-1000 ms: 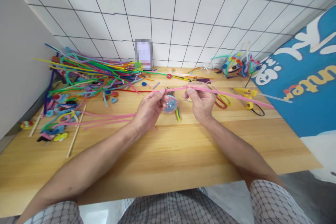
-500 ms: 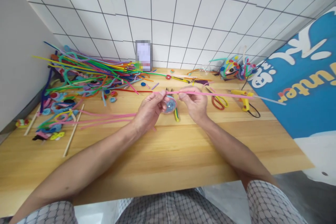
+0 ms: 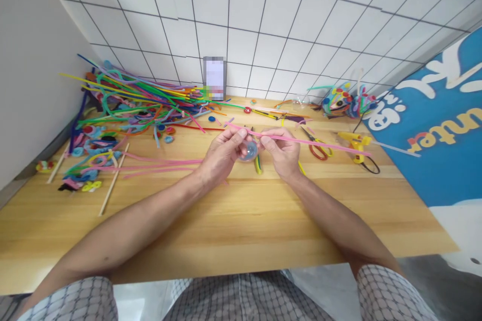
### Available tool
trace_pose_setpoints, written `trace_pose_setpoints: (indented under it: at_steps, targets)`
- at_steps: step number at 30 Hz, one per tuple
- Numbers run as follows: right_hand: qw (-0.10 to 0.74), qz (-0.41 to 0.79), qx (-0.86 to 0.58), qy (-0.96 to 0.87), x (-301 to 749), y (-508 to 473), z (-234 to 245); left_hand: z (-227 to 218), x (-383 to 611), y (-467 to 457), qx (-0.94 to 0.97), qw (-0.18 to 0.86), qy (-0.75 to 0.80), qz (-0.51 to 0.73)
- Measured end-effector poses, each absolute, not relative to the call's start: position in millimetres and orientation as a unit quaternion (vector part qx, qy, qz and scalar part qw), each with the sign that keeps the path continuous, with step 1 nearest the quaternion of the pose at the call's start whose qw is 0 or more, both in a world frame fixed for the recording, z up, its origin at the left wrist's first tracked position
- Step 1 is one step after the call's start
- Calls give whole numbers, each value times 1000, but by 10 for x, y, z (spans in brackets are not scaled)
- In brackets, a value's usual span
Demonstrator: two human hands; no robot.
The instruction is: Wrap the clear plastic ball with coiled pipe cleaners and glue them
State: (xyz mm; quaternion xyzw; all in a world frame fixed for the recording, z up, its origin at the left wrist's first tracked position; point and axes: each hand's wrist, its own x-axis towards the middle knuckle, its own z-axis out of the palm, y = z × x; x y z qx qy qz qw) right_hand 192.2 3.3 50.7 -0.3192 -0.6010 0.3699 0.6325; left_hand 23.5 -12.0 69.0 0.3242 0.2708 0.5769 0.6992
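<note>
A long pink pipe cleaner (image 3: 320, 143) runs from my left hand (image 3: 222, 153) past my right hand (image 3: 281, 151) and out to the right over the wooden table (image 3: 241, 220). Both hands pinch it close together near its left end. My left hand also cups a small clear plastic ball (image 3: 250, 150) against its fingers. A green and yellow piece (image 3: 258, 164) lies on the table just under the hands.
A big heap of coloured pipe cleaners (image 3: 139, 105) fills the back left. Pink pipe cleaners (image 3: 158, 165) and wooden sticks (image 3: 113, 180) lie at left. Scissors (image 3: 316, 143), a yellow glue gun (image 3: 354, 143) and two decorated balls (image 3: 344, 100) sit at right, beside a blue board (image 3: 444, 125).
My two hands have drawn closer together along the pink pipe cleaner, the right hand sliding left. The pipe cleaner's left end has tilted up a little.
</note>
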Motion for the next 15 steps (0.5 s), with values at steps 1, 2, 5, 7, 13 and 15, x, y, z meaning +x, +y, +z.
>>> trace_pose_setpoints:
  at_steps: [1, 2, 5, 7, 13, 15]
  targets:
    - [632, 368, -323, -601, 1924, 35, 507, 691, 234, -118, 329, 696, 271, 577]
    - [630, 367, -326, -602, 1925, 35, 508, 693, 232, -116, 334, 693, 271, 578]
    - [624, 361, -337, -605, 1926, 29, 516, 701, 225, -110, 346, 684, 276, 580]
    - [623, 364, -338, -604, 1925, 21, 523, 704, 220, -109, 349, 678, 281, 583]
    - [606, 377, -340, -612, 1924, 7, 542, 663, 205, -123, 401, 661, 285, 567]
    - [604, 382, -339, -611, 1920, 4, 545, 638, 196, -121, 420, 660, 281, 557]
